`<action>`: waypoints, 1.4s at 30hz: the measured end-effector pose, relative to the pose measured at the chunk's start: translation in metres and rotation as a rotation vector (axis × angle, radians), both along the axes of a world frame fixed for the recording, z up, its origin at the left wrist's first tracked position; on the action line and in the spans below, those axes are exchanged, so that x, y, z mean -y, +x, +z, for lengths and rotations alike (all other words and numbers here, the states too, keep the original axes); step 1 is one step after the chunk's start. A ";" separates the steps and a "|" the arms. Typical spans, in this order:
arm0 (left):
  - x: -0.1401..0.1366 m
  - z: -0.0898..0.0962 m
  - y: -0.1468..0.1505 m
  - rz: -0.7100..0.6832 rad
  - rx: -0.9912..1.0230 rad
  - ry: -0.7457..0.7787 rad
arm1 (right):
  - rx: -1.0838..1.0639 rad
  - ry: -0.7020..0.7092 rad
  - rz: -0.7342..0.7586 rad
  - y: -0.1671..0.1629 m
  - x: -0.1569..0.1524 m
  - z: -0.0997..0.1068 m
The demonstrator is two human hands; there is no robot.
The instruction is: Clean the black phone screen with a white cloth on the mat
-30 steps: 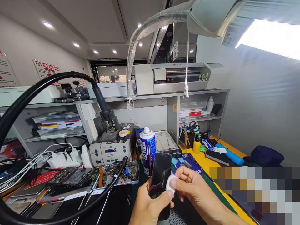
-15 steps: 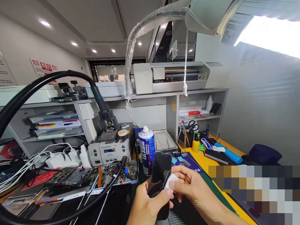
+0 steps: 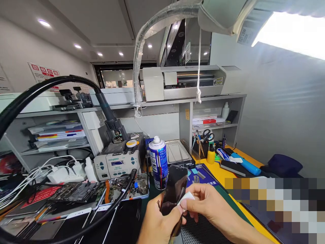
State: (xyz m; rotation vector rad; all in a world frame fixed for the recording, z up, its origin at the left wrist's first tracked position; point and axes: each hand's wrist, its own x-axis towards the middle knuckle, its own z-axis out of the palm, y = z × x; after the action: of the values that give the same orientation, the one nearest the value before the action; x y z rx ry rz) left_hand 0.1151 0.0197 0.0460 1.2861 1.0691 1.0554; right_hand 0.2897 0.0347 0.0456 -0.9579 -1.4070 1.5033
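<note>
A black phone screen point(image 3: 177, 179), dark and glossy, is gripped upright and slightly tilted in my left hand point(image 3: 159, 218), the thumb lying across its front. A short strip, apparently a flex cable, sticks out at its left edge. My right hand point(image 3: 208, 203) pinches a small white wipe point(image 3: 186, 198) between thumb and fingers and holds it against the screen's lower right side. The two hands almost meet there. Behind the screen stands a blue spray can point(image 3: 158, 166) with a white nozzle.
On the left are a hot-air rework station point(image 3: 119, 164), a tray of small parts point(image 3: 146, 195) and several phone screens point(image 3: 124, 220). A black hose point(image 3: 43, 81) arcs over them. At right lie a yellow bottle point(image 3: 211, 155) and a blue tool point(image 3: 245, 165). A lamp point(image 3: 220, 17) hangs above.
My right hand has shifted slightly with the wipe, which now sits a little lower across the screen's edge. The screen leans a bit more to the right. The whole view has moved slightly.
</note>
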 end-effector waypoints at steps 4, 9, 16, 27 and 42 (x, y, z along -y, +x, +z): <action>0.002 -0.004 -0.001 -0.030 0.090 -0.049 | 0.012 -0.006 0.003 0.001 -0.001 0.000; 0.001 -0.011 -0.004 -0.035 0.240 -0.219 | -0.018 -0.032 0.027 0.002 0.000 -0.001; -0.002 -0.001 -0.005 -0.192 0.501 -0.451 | -0.080 -0.044 0.022 0.004 0.000 0.000; 0.000 -0.005 -0.005 -0.196 0.491 -0.529 | -0.194 -0.001 -0.191 0.020 -0.015 0.005; 0.002 0.006 -0.003 -0.128 0.518 -0.504 | 0.009 -0.079 0.093 0.015 -0.007 -0.004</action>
State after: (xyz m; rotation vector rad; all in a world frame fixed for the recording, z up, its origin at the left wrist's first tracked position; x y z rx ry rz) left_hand 0.1120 0.0175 0.0516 0.6178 0.7717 0.8789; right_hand 0.3049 0.0418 0.0411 -0.9599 -1.4248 1.6360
